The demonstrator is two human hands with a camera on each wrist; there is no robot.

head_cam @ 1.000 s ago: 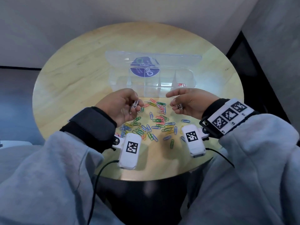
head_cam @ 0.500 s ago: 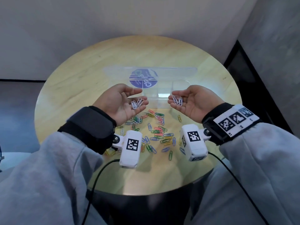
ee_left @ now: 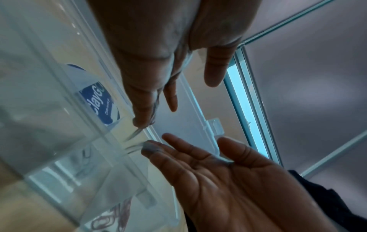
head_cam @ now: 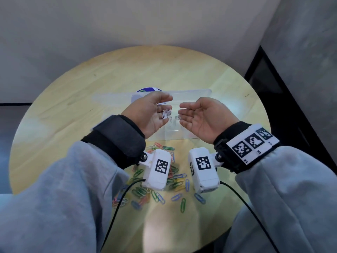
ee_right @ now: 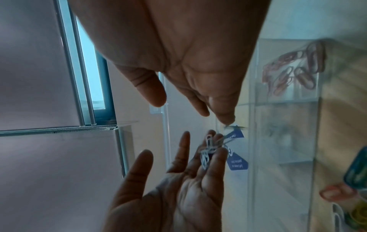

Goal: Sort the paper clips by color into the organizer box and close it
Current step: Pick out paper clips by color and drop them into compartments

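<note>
My left hand (head_cam: 160, 108) hovers palm up over the clear organizer box (head_cam: 175, 133), tilted inward. A small bunch of white paper clips (head_cam: 166, 114) lies on its straight fingers, near the tips, and shows as white clips (ee_right: 208, 149) in the right wrist view. My right hand (head_cam: 182, 114) is beside it over the box, palm up, fingers relaxed, nothing on it. Blurred clips (ee_left: 135, 133) hang just under the left fingertips. Red clips (ee_right: 294, 70) lie in one end compartment. The box lid (head_cam: 191, 92) lies open behind the hands.
A loose pile of several coloured clips (head_cam: 173, 179) is spread on the round wooden table (head_cam: 73, 106) between my wrists and the near edge. Two white wrist cameras (head_cam: 158, 170) with cables hang above that pile. A grey wall stands behind the table.
Both hands have lifted from the pile and moved forward over the box. The white clips on the right palm are gone. The left hand has tilted, and its clips have slid toward the fingertips.
</note>
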